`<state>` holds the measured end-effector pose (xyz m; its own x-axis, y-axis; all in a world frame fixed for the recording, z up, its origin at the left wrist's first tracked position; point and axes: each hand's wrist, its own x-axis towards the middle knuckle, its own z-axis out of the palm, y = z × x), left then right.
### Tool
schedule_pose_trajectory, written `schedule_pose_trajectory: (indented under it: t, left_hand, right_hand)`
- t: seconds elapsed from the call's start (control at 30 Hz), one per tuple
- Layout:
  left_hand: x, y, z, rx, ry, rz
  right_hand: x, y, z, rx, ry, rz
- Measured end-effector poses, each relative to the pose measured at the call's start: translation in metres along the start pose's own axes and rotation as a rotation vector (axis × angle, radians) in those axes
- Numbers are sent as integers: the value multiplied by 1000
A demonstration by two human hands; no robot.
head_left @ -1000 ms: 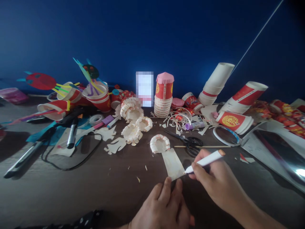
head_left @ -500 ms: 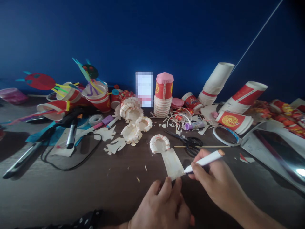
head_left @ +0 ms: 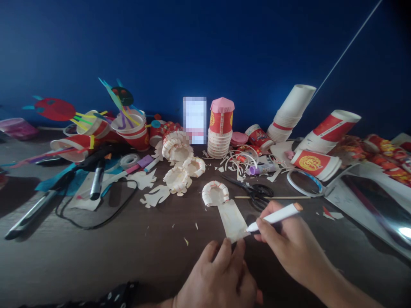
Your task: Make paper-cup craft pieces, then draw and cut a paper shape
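Note:
A white marker with an orange end (head_left: 279,217) is gripped in my right hand (head_left: 289,239), tilted, its tip at the lower right corner of a cream paper piece (head_left: 233,220). My left hand (head_left: 221,273) has its bent fingertips on the bottom edge of that paper and holds it against the table; the thumb is mostly hidden. Touching the top edge of the paper is a white curled-rim piece with red marks (head_left: 214,192), which looks cut from a paper cup. Black scissors (head_left: 257,192) and a thin wooden stick (head_left: 289,197) lie just beyond my right hand.
More curled-rim cup pieces (head_left: 176,177) lie left of centre, with paper scraps (head_left: 156,196) around them. A cup stack with a pink top (head_left: 221,124) stands at the back. Tilted cup stacks (head_left: 290,113) and a dark, shiny phone-like object (head_left: 379,205) are at right; a black cable (head_left: 96,226) is at left.
The marker's tip has shifted slightly to the left at the paper's corner. My left hand and the paper stay put.

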<state>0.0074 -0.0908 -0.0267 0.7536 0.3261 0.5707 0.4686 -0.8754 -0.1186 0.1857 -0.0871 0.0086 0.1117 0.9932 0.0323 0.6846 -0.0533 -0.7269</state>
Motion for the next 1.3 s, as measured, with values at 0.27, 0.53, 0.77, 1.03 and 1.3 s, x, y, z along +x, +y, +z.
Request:
schedule_pose_trajectory:
  t: [0.27, 0.53, 0.77, 1.03, 1.3]
  left_hand:
    - [-1, 0, 1, 8, -15, 7]
    - [-1, 1, 1, 12, 4, 2]
    - [-1, -1, 0, 15, -5, 7]
    - [0, 0, -1, 6, 8, 2]
    - [-1, -1, 0, 6, 15, 7]
  right_hand:
    - [0, -3, -1, -19, -8, -28]
    - [0, -6, -2, -48, -5, -76]
    - [0, -7, -1, -62, -22, -83]
    - [-1, -5, -2, -6, -5, -66]
    - [-1, -5, -1, -22, -18, -83]
